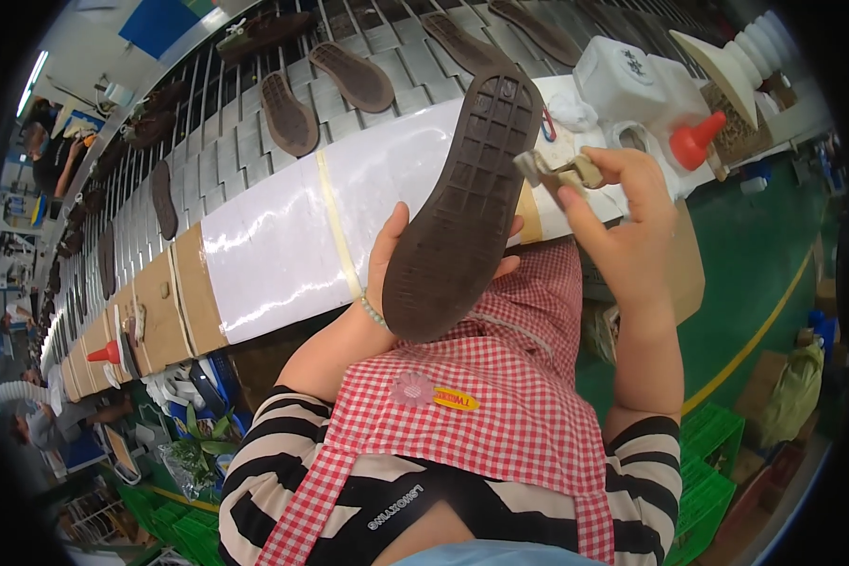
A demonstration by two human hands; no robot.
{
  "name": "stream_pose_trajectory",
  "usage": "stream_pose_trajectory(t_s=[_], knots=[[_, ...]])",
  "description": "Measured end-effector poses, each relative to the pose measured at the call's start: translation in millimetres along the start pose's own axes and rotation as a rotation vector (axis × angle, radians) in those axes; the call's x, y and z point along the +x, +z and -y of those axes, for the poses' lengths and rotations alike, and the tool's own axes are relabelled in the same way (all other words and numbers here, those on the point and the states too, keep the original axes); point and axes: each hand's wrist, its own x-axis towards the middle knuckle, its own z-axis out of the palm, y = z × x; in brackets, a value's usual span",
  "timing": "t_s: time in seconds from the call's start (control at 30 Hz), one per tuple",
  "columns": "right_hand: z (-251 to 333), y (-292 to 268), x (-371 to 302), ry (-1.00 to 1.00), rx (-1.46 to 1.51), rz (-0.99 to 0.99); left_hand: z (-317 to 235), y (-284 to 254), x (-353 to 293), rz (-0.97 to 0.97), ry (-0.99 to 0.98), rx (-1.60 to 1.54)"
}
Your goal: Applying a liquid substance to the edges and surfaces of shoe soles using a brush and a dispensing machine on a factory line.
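Note:
My left hand (387, 247) is closed around a dark brown shoe sole (462, 212), its thumb on the left edge and fingertips showing on the right. The sole is held up tilted, and its gridded, hollowed face shows. Just right of the sole's upper part, my right hand (637, 231) pinches a small brush-like tool (580, 174) between thumb and fingers. That tool has a flat greyish end pointing toward the sole and a tan body. Whether its end touches the sole I cannot tell.
Beyond a white-covered bench edge (269, 250), several soles (291, 115) lie on a slatted metal conveyor (226, 141). At the right stand a white plastic container (618, 80) and a red conical nozzle (698, 140). Green crates (707, 481) sit on the floor at lower right.

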Motion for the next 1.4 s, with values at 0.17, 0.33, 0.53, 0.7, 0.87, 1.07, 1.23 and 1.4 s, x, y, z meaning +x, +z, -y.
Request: stream_pose_trajectory(t_s=[0.17,0.33,0.53,0.7,0.87,1.07,1.23,1.4], knots=[[7,-8,3,0.182,0.094,-0.105,-24,-19,-6,-0.012,0.063,-0.132],[11,7,-2,0.115,0.153,-0.016,-56,-33,-17,0.179,0.116,-0.204],[12,24,-7,0.087,0.211,0.066,-115,-32,-48,0.334,0.28,-0.121],[8,27,-17,0.143,0.128,0.156,-217,-67,-98,-0.109,0.6,0.12],[7,28,-19,0.196,0.173,0.195,-317,-112,-122,-0.383,0.703,0.307],[20,24,-11,0.204,0.122,0.233,-404,-125,-149,-1.612,1.237,1.232],[14,-4,-12,0.166,-0.032,0.183,-406,-133,-176,-2.44,0.578,2.053],[-11,-46,-9,0.288,-0.207,0.081,-439,-139,-218,-2.165,0.44,1.959]])
